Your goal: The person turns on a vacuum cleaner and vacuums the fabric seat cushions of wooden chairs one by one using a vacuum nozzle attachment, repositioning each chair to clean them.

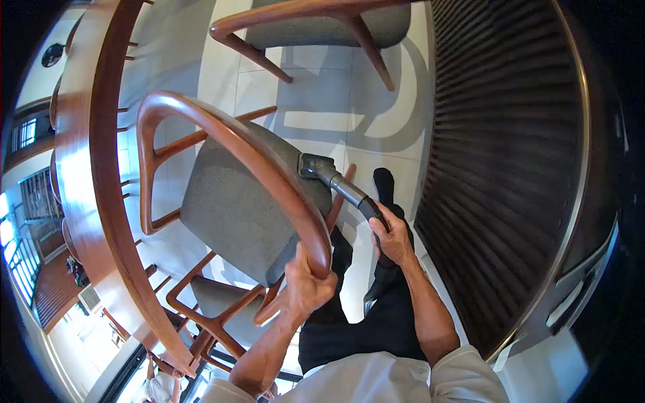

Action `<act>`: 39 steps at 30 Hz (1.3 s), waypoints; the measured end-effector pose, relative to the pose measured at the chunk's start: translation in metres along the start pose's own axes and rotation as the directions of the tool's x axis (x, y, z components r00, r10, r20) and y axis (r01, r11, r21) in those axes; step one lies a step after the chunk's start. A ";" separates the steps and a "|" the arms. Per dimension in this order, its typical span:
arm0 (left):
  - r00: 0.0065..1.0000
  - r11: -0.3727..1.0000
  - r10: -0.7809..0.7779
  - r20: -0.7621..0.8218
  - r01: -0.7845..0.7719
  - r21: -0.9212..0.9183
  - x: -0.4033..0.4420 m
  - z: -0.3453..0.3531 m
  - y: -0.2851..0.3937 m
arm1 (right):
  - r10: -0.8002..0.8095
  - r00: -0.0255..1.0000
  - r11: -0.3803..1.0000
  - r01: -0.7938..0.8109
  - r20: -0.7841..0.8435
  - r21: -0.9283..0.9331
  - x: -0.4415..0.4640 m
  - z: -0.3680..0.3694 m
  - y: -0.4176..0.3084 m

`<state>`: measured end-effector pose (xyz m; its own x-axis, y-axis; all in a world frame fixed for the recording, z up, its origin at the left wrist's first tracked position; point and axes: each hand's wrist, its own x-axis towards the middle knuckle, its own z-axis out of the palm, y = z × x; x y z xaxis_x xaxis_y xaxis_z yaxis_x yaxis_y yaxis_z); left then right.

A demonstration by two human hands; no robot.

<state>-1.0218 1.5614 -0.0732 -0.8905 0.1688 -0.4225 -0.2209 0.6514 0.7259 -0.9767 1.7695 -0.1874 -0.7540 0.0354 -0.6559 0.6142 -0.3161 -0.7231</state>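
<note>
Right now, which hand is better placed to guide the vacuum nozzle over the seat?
Probably the right hand: it holds the handle, with the nozzle at the seat; the left hand grips the backrest.

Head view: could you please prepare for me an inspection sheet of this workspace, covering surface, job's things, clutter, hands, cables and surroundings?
Surface: pale tiled floor, crossed by shadows.
Job's things: wooden chair with grey seat; vacuum nozzle at the seat's edge, exact contact hard to tell.
Clutter: nothing seen near the hands.
Hands: left hand closed around the chair's curved wooden rail; right hand closed around the nozzle's black handle.
Cables: nothing seen.
Surroundings: long wooden table on the picture's left; another chair at the top; dark ribbed surface on the right.
</note>
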 end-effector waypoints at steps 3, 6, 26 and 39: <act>0.998 0.998 -0.061 0.007 0.061 0.000 0.001 0.000 0.011 | -0.034 0.995 0.999 0.035 0.095 -0.008 0.045 0.003 -0.030; 0.975 0.991 -0.114 0.191 0.125 -0.047 0.001 -0.010 0.004 | 0.020 0.988 1.000 -0.018 0.156 -0.016 0.083 0.006 -0.048; 0.829 0.538 -0.103 -0.550 0.511 0.670 0.302 -0.006 -0.225 | 0.239 0.887 0.968 -0.186 0.396 -0.168 0.273 0.016 -0.073; 0.820 0.581 -0.089 -0.565 0.503 0.639 0.300 -0.002 -0.227 | 0.255 0.833 0.961 -0.161 0.491 -0.226 0.349 0.053 -0.101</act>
<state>-1.2399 1.4629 -0.3632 -0.9356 -0.3374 -0.1042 -0.3224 0.9365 -0.1380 -1.3141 1.7630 -0.3321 -0.5856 -0.5165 -0.6248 0.7642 -0.0947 -0.6380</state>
